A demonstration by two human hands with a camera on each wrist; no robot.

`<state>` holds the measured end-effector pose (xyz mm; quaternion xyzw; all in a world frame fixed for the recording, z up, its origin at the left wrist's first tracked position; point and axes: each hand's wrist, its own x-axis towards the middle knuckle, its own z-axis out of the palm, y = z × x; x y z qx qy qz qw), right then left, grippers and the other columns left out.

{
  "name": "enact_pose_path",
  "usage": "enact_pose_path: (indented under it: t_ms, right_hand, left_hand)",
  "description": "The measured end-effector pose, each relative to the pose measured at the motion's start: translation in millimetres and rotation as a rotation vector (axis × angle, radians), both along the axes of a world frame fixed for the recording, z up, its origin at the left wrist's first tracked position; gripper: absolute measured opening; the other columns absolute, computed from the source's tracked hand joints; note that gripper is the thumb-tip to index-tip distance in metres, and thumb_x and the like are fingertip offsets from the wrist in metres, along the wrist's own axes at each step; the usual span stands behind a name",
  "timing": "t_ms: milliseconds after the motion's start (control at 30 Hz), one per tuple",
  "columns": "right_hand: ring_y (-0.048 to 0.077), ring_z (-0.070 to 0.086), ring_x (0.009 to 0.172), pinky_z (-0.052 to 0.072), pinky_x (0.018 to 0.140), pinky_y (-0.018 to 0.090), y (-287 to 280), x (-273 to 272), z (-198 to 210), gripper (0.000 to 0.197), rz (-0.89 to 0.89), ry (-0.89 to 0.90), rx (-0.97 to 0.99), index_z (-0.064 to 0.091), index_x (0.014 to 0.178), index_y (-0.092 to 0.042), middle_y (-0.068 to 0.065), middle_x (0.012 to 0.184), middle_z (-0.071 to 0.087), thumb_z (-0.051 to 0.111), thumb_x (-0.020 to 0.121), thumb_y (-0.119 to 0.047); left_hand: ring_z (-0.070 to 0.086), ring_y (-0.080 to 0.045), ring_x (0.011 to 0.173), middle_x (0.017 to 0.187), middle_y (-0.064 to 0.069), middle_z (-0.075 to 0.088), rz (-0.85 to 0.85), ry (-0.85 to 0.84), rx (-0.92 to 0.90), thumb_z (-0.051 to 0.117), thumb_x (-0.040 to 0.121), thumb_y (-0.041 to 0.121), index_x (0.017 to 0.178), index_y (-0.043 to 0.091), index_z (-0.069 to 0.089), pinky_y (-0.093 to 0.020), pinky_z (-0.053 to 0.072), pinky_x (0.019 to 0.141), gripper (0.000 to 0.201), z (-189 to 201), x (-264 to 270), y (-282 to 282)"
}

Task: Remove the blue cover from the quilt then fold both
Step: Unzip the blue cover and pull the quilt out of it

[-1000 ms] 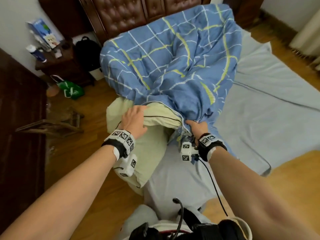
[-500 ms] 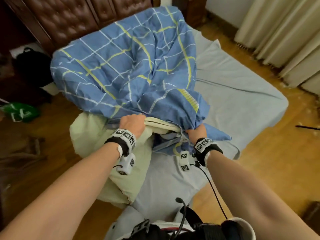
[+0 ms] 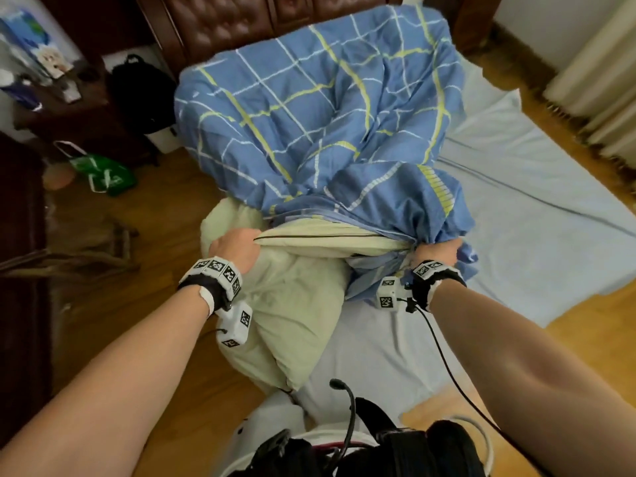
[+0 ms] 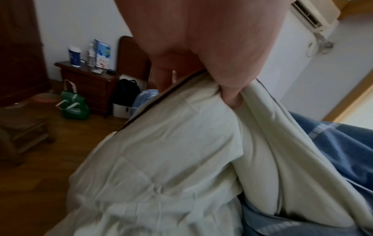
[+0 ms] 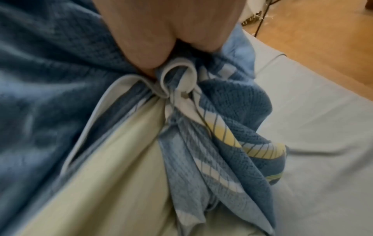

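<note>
The blue cover (image 3: 320,125) with white and yellow checks lies heaped over the head end of the bed. A pale green quilt (image 3: 292,315) spills out of its open end toward me and hangs over the bed's left side. My left hand (image 3: 237,249) grips the quilt's dark-piped edge (image 4: 181,143), fingers curled into the fabric. My right hand (image 3: 437,251) grips a bunched wad of the blue cover (image 5: 212,127) at its opening, with the quilt (image 5: 113,175) showing beside it.
A light blue sheet (image 3: 537,235) covers the mattress to the right. Wooden floor surrounds the bed. On the left stand a dark nightstand (image 3: 69,111), a black backpack (image 3: 141,94) and a green bag (image 3: 103,173). The tufted headboard (image 3: 223,18) is behind; curtains (image 3: 599,74) hang at right.
The two hands have drawn further apart, and the quilt's piped edge now stretches taut between them. More pale quilt shows outside the cover. The head view has swung about.
</note>
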<state>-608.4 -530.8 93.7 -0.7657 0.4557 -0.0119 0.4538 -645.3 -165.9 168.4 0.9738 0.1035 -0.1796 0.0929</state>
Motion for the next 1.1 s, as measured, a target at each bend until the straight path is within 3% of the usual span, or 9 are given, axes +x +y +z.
enact_pose_path:
  t_ms: [200, 333, 433, 567, 700, 767, 833, 1000, 1100]
  right_hand:
    - [0.032, 0.063, 0.101, 0.035, 0.069, 0.016, 4, -1, 0, 0.032, 0.316, -0.158, -0.017, 0.064, 0.115, -0.002, 0.018, 0.108, 0.068, 0.055, 0.084, -0.003]
    - [0.022, 0.065, 0.086, 0.049, 0.074, 0.025, 0, -19, 7, 0.031, 0.365, -0.296, 0.079, 0.068, 0.100, -0.005, 0.004, 0.091, 0.069, 0.057, 0.071, -0.006]
    - [0.023, 0.065, 0.084, 0.054, 0.077, 0.034, -9, -33, 11, 0.028, 0.551, -0.230, 0.090, 0.065, 0.098, -0.010, 0.006, 0.091, 0.068, 0.066, 0.071, -0.009]
    - [0.021, 0.066, 0.097, 0.055, 0.089, 0.035, -36, -44, 21, 0.051, 0.585, -0.089, 0.191, 0.061, 0.115, -0.012, 0.007, 0.107, 0.068, 0.081, 0.069, -0.017]
    - [0.007, 0.067, 0.078, 0.055, 0.074, 0.026, -62, -57, 30, 0.017, 0.611, -0.224, 0.121, 0.068, 0.089, -0.018, 0.006, 0.083, 0.070, 0.074, 0.075, -0.010]
    - [-0.011, 0.059, 0.064, 0.042, 0.060, 0.006, -62, -63, 32, 0.012, 0.613, -0.259, 0.058, 0.069, 0.086, -0.009, -0.002, 0.072, 0.065, 0.075, 0.077, -0.004]
    - [-0.013, 0.055, 0.064, 0.037, 0.060, 0.002, -54, -63, 36, 0.012, 0.639, -0.274, -0.010, 0.068, 0.085, -0.009, -0.005, 0.072, 0.063, 0.076, 0.076, -0.004]
    - [0.019, 0.064, 0.088, 0.050, 0.084, 0.033, -34, -54, 47, 0.039, 0.572, -0.295, -0.064, 0.067, 0.100, -0.008, 0.004, 0.090, 0.069, 0.081, 0.065, -0.016]
    - [0.020, 0.065, 0.087, 0.052, 0.084, 0.041, -33, -59, 40, 0.034, 0.453, -0.262, -0.052, 0.067, 0.093, -0.027, -0.007, 0.085, 0.068, 0.075, 0.060, -0.023]
  left_hand:
    - [0.050, -0.032, 0.120, 0.130, -0.009, 0.055, -0.006, 0.061, 0.066, 0.061, 0.084, 0.029, 0.136, 0.026, 0.047, -0.042, 0.043, 0.099, 0.054, -28, -24, -41]
    - [0.039, -0.023, 0.130, 0.138, -0.001, 0.044, -0.406, -0.172, 0.075, 0.068, 0.072, 0.052, 0.140, 0.026, 0.039, -0.045, 0.026, 0.113, 0.077, -28, -23, -135]
    - [0.045, -0.025, 0.125, 0.133, -0.003, 0.049, -0.454, -0.084, 0.074, 0.068, 0.070, 0.062, 0.135, 0.019, 0.044, -0.042, 0.034, 0.106, 0.081, -39, -19, -200]
    - [0.065, -0.026, 0.102, 0.109, -0.007, 0.070, -0.485, -0.035, 0.185, 0.055, 0.091, 0.020, 0.108, 0.016, 0.067, -0.033, 0.047, 0.085, 0.021, -45, -14, -237]
    - [0.066, -0.027, 0.101, 0.106, -0.010, 0.071, -0.547, -0.047, 0.223, 0.050, 0.093, 0.014, 0.111, 0.014, 0.065, -0.035, 0.049, 0.084, 0.023, -48, -11, -236]
    - [0.059, -0.029, 0.110, 0.120, -0.013, 0.060, -0.471, -0.079, 0.108, 0.066, 0.086, 0.036, 0.126, 0.010, 0.049, -0.038, 0.047, 0.090, 0.051, -52, -9, -236]
    - [0.052, -0.031, 0.115, 0.128, -0.017, 0.046, -0.431, -0.083, 0.038, 0.075, 0.071, 0.057, 0.134, 0.008, 0.038, -0.039, 0.046, 0.092, 0.088, -54, -7, -236]
    - [0.062, -0.032, 0.107, 0.123, -0.015, 0.059, -0.501, -0.078, 0.109, 0.046, 0.095, 0.010, 0.122, 0.011, 0.061, -0.038, 0.052, 0.083, 0.030, -61, 5, -232]
    - [0.067, -0.035, 0.099, 0.107, -0.014, 0.069, -0.611, -0.100, 0.067, 0.041, 0.095, 0.005, 0.107, 0.011, 0.068, -0.041, 0.053, 0.080, 0.029, -63, 11, -224]
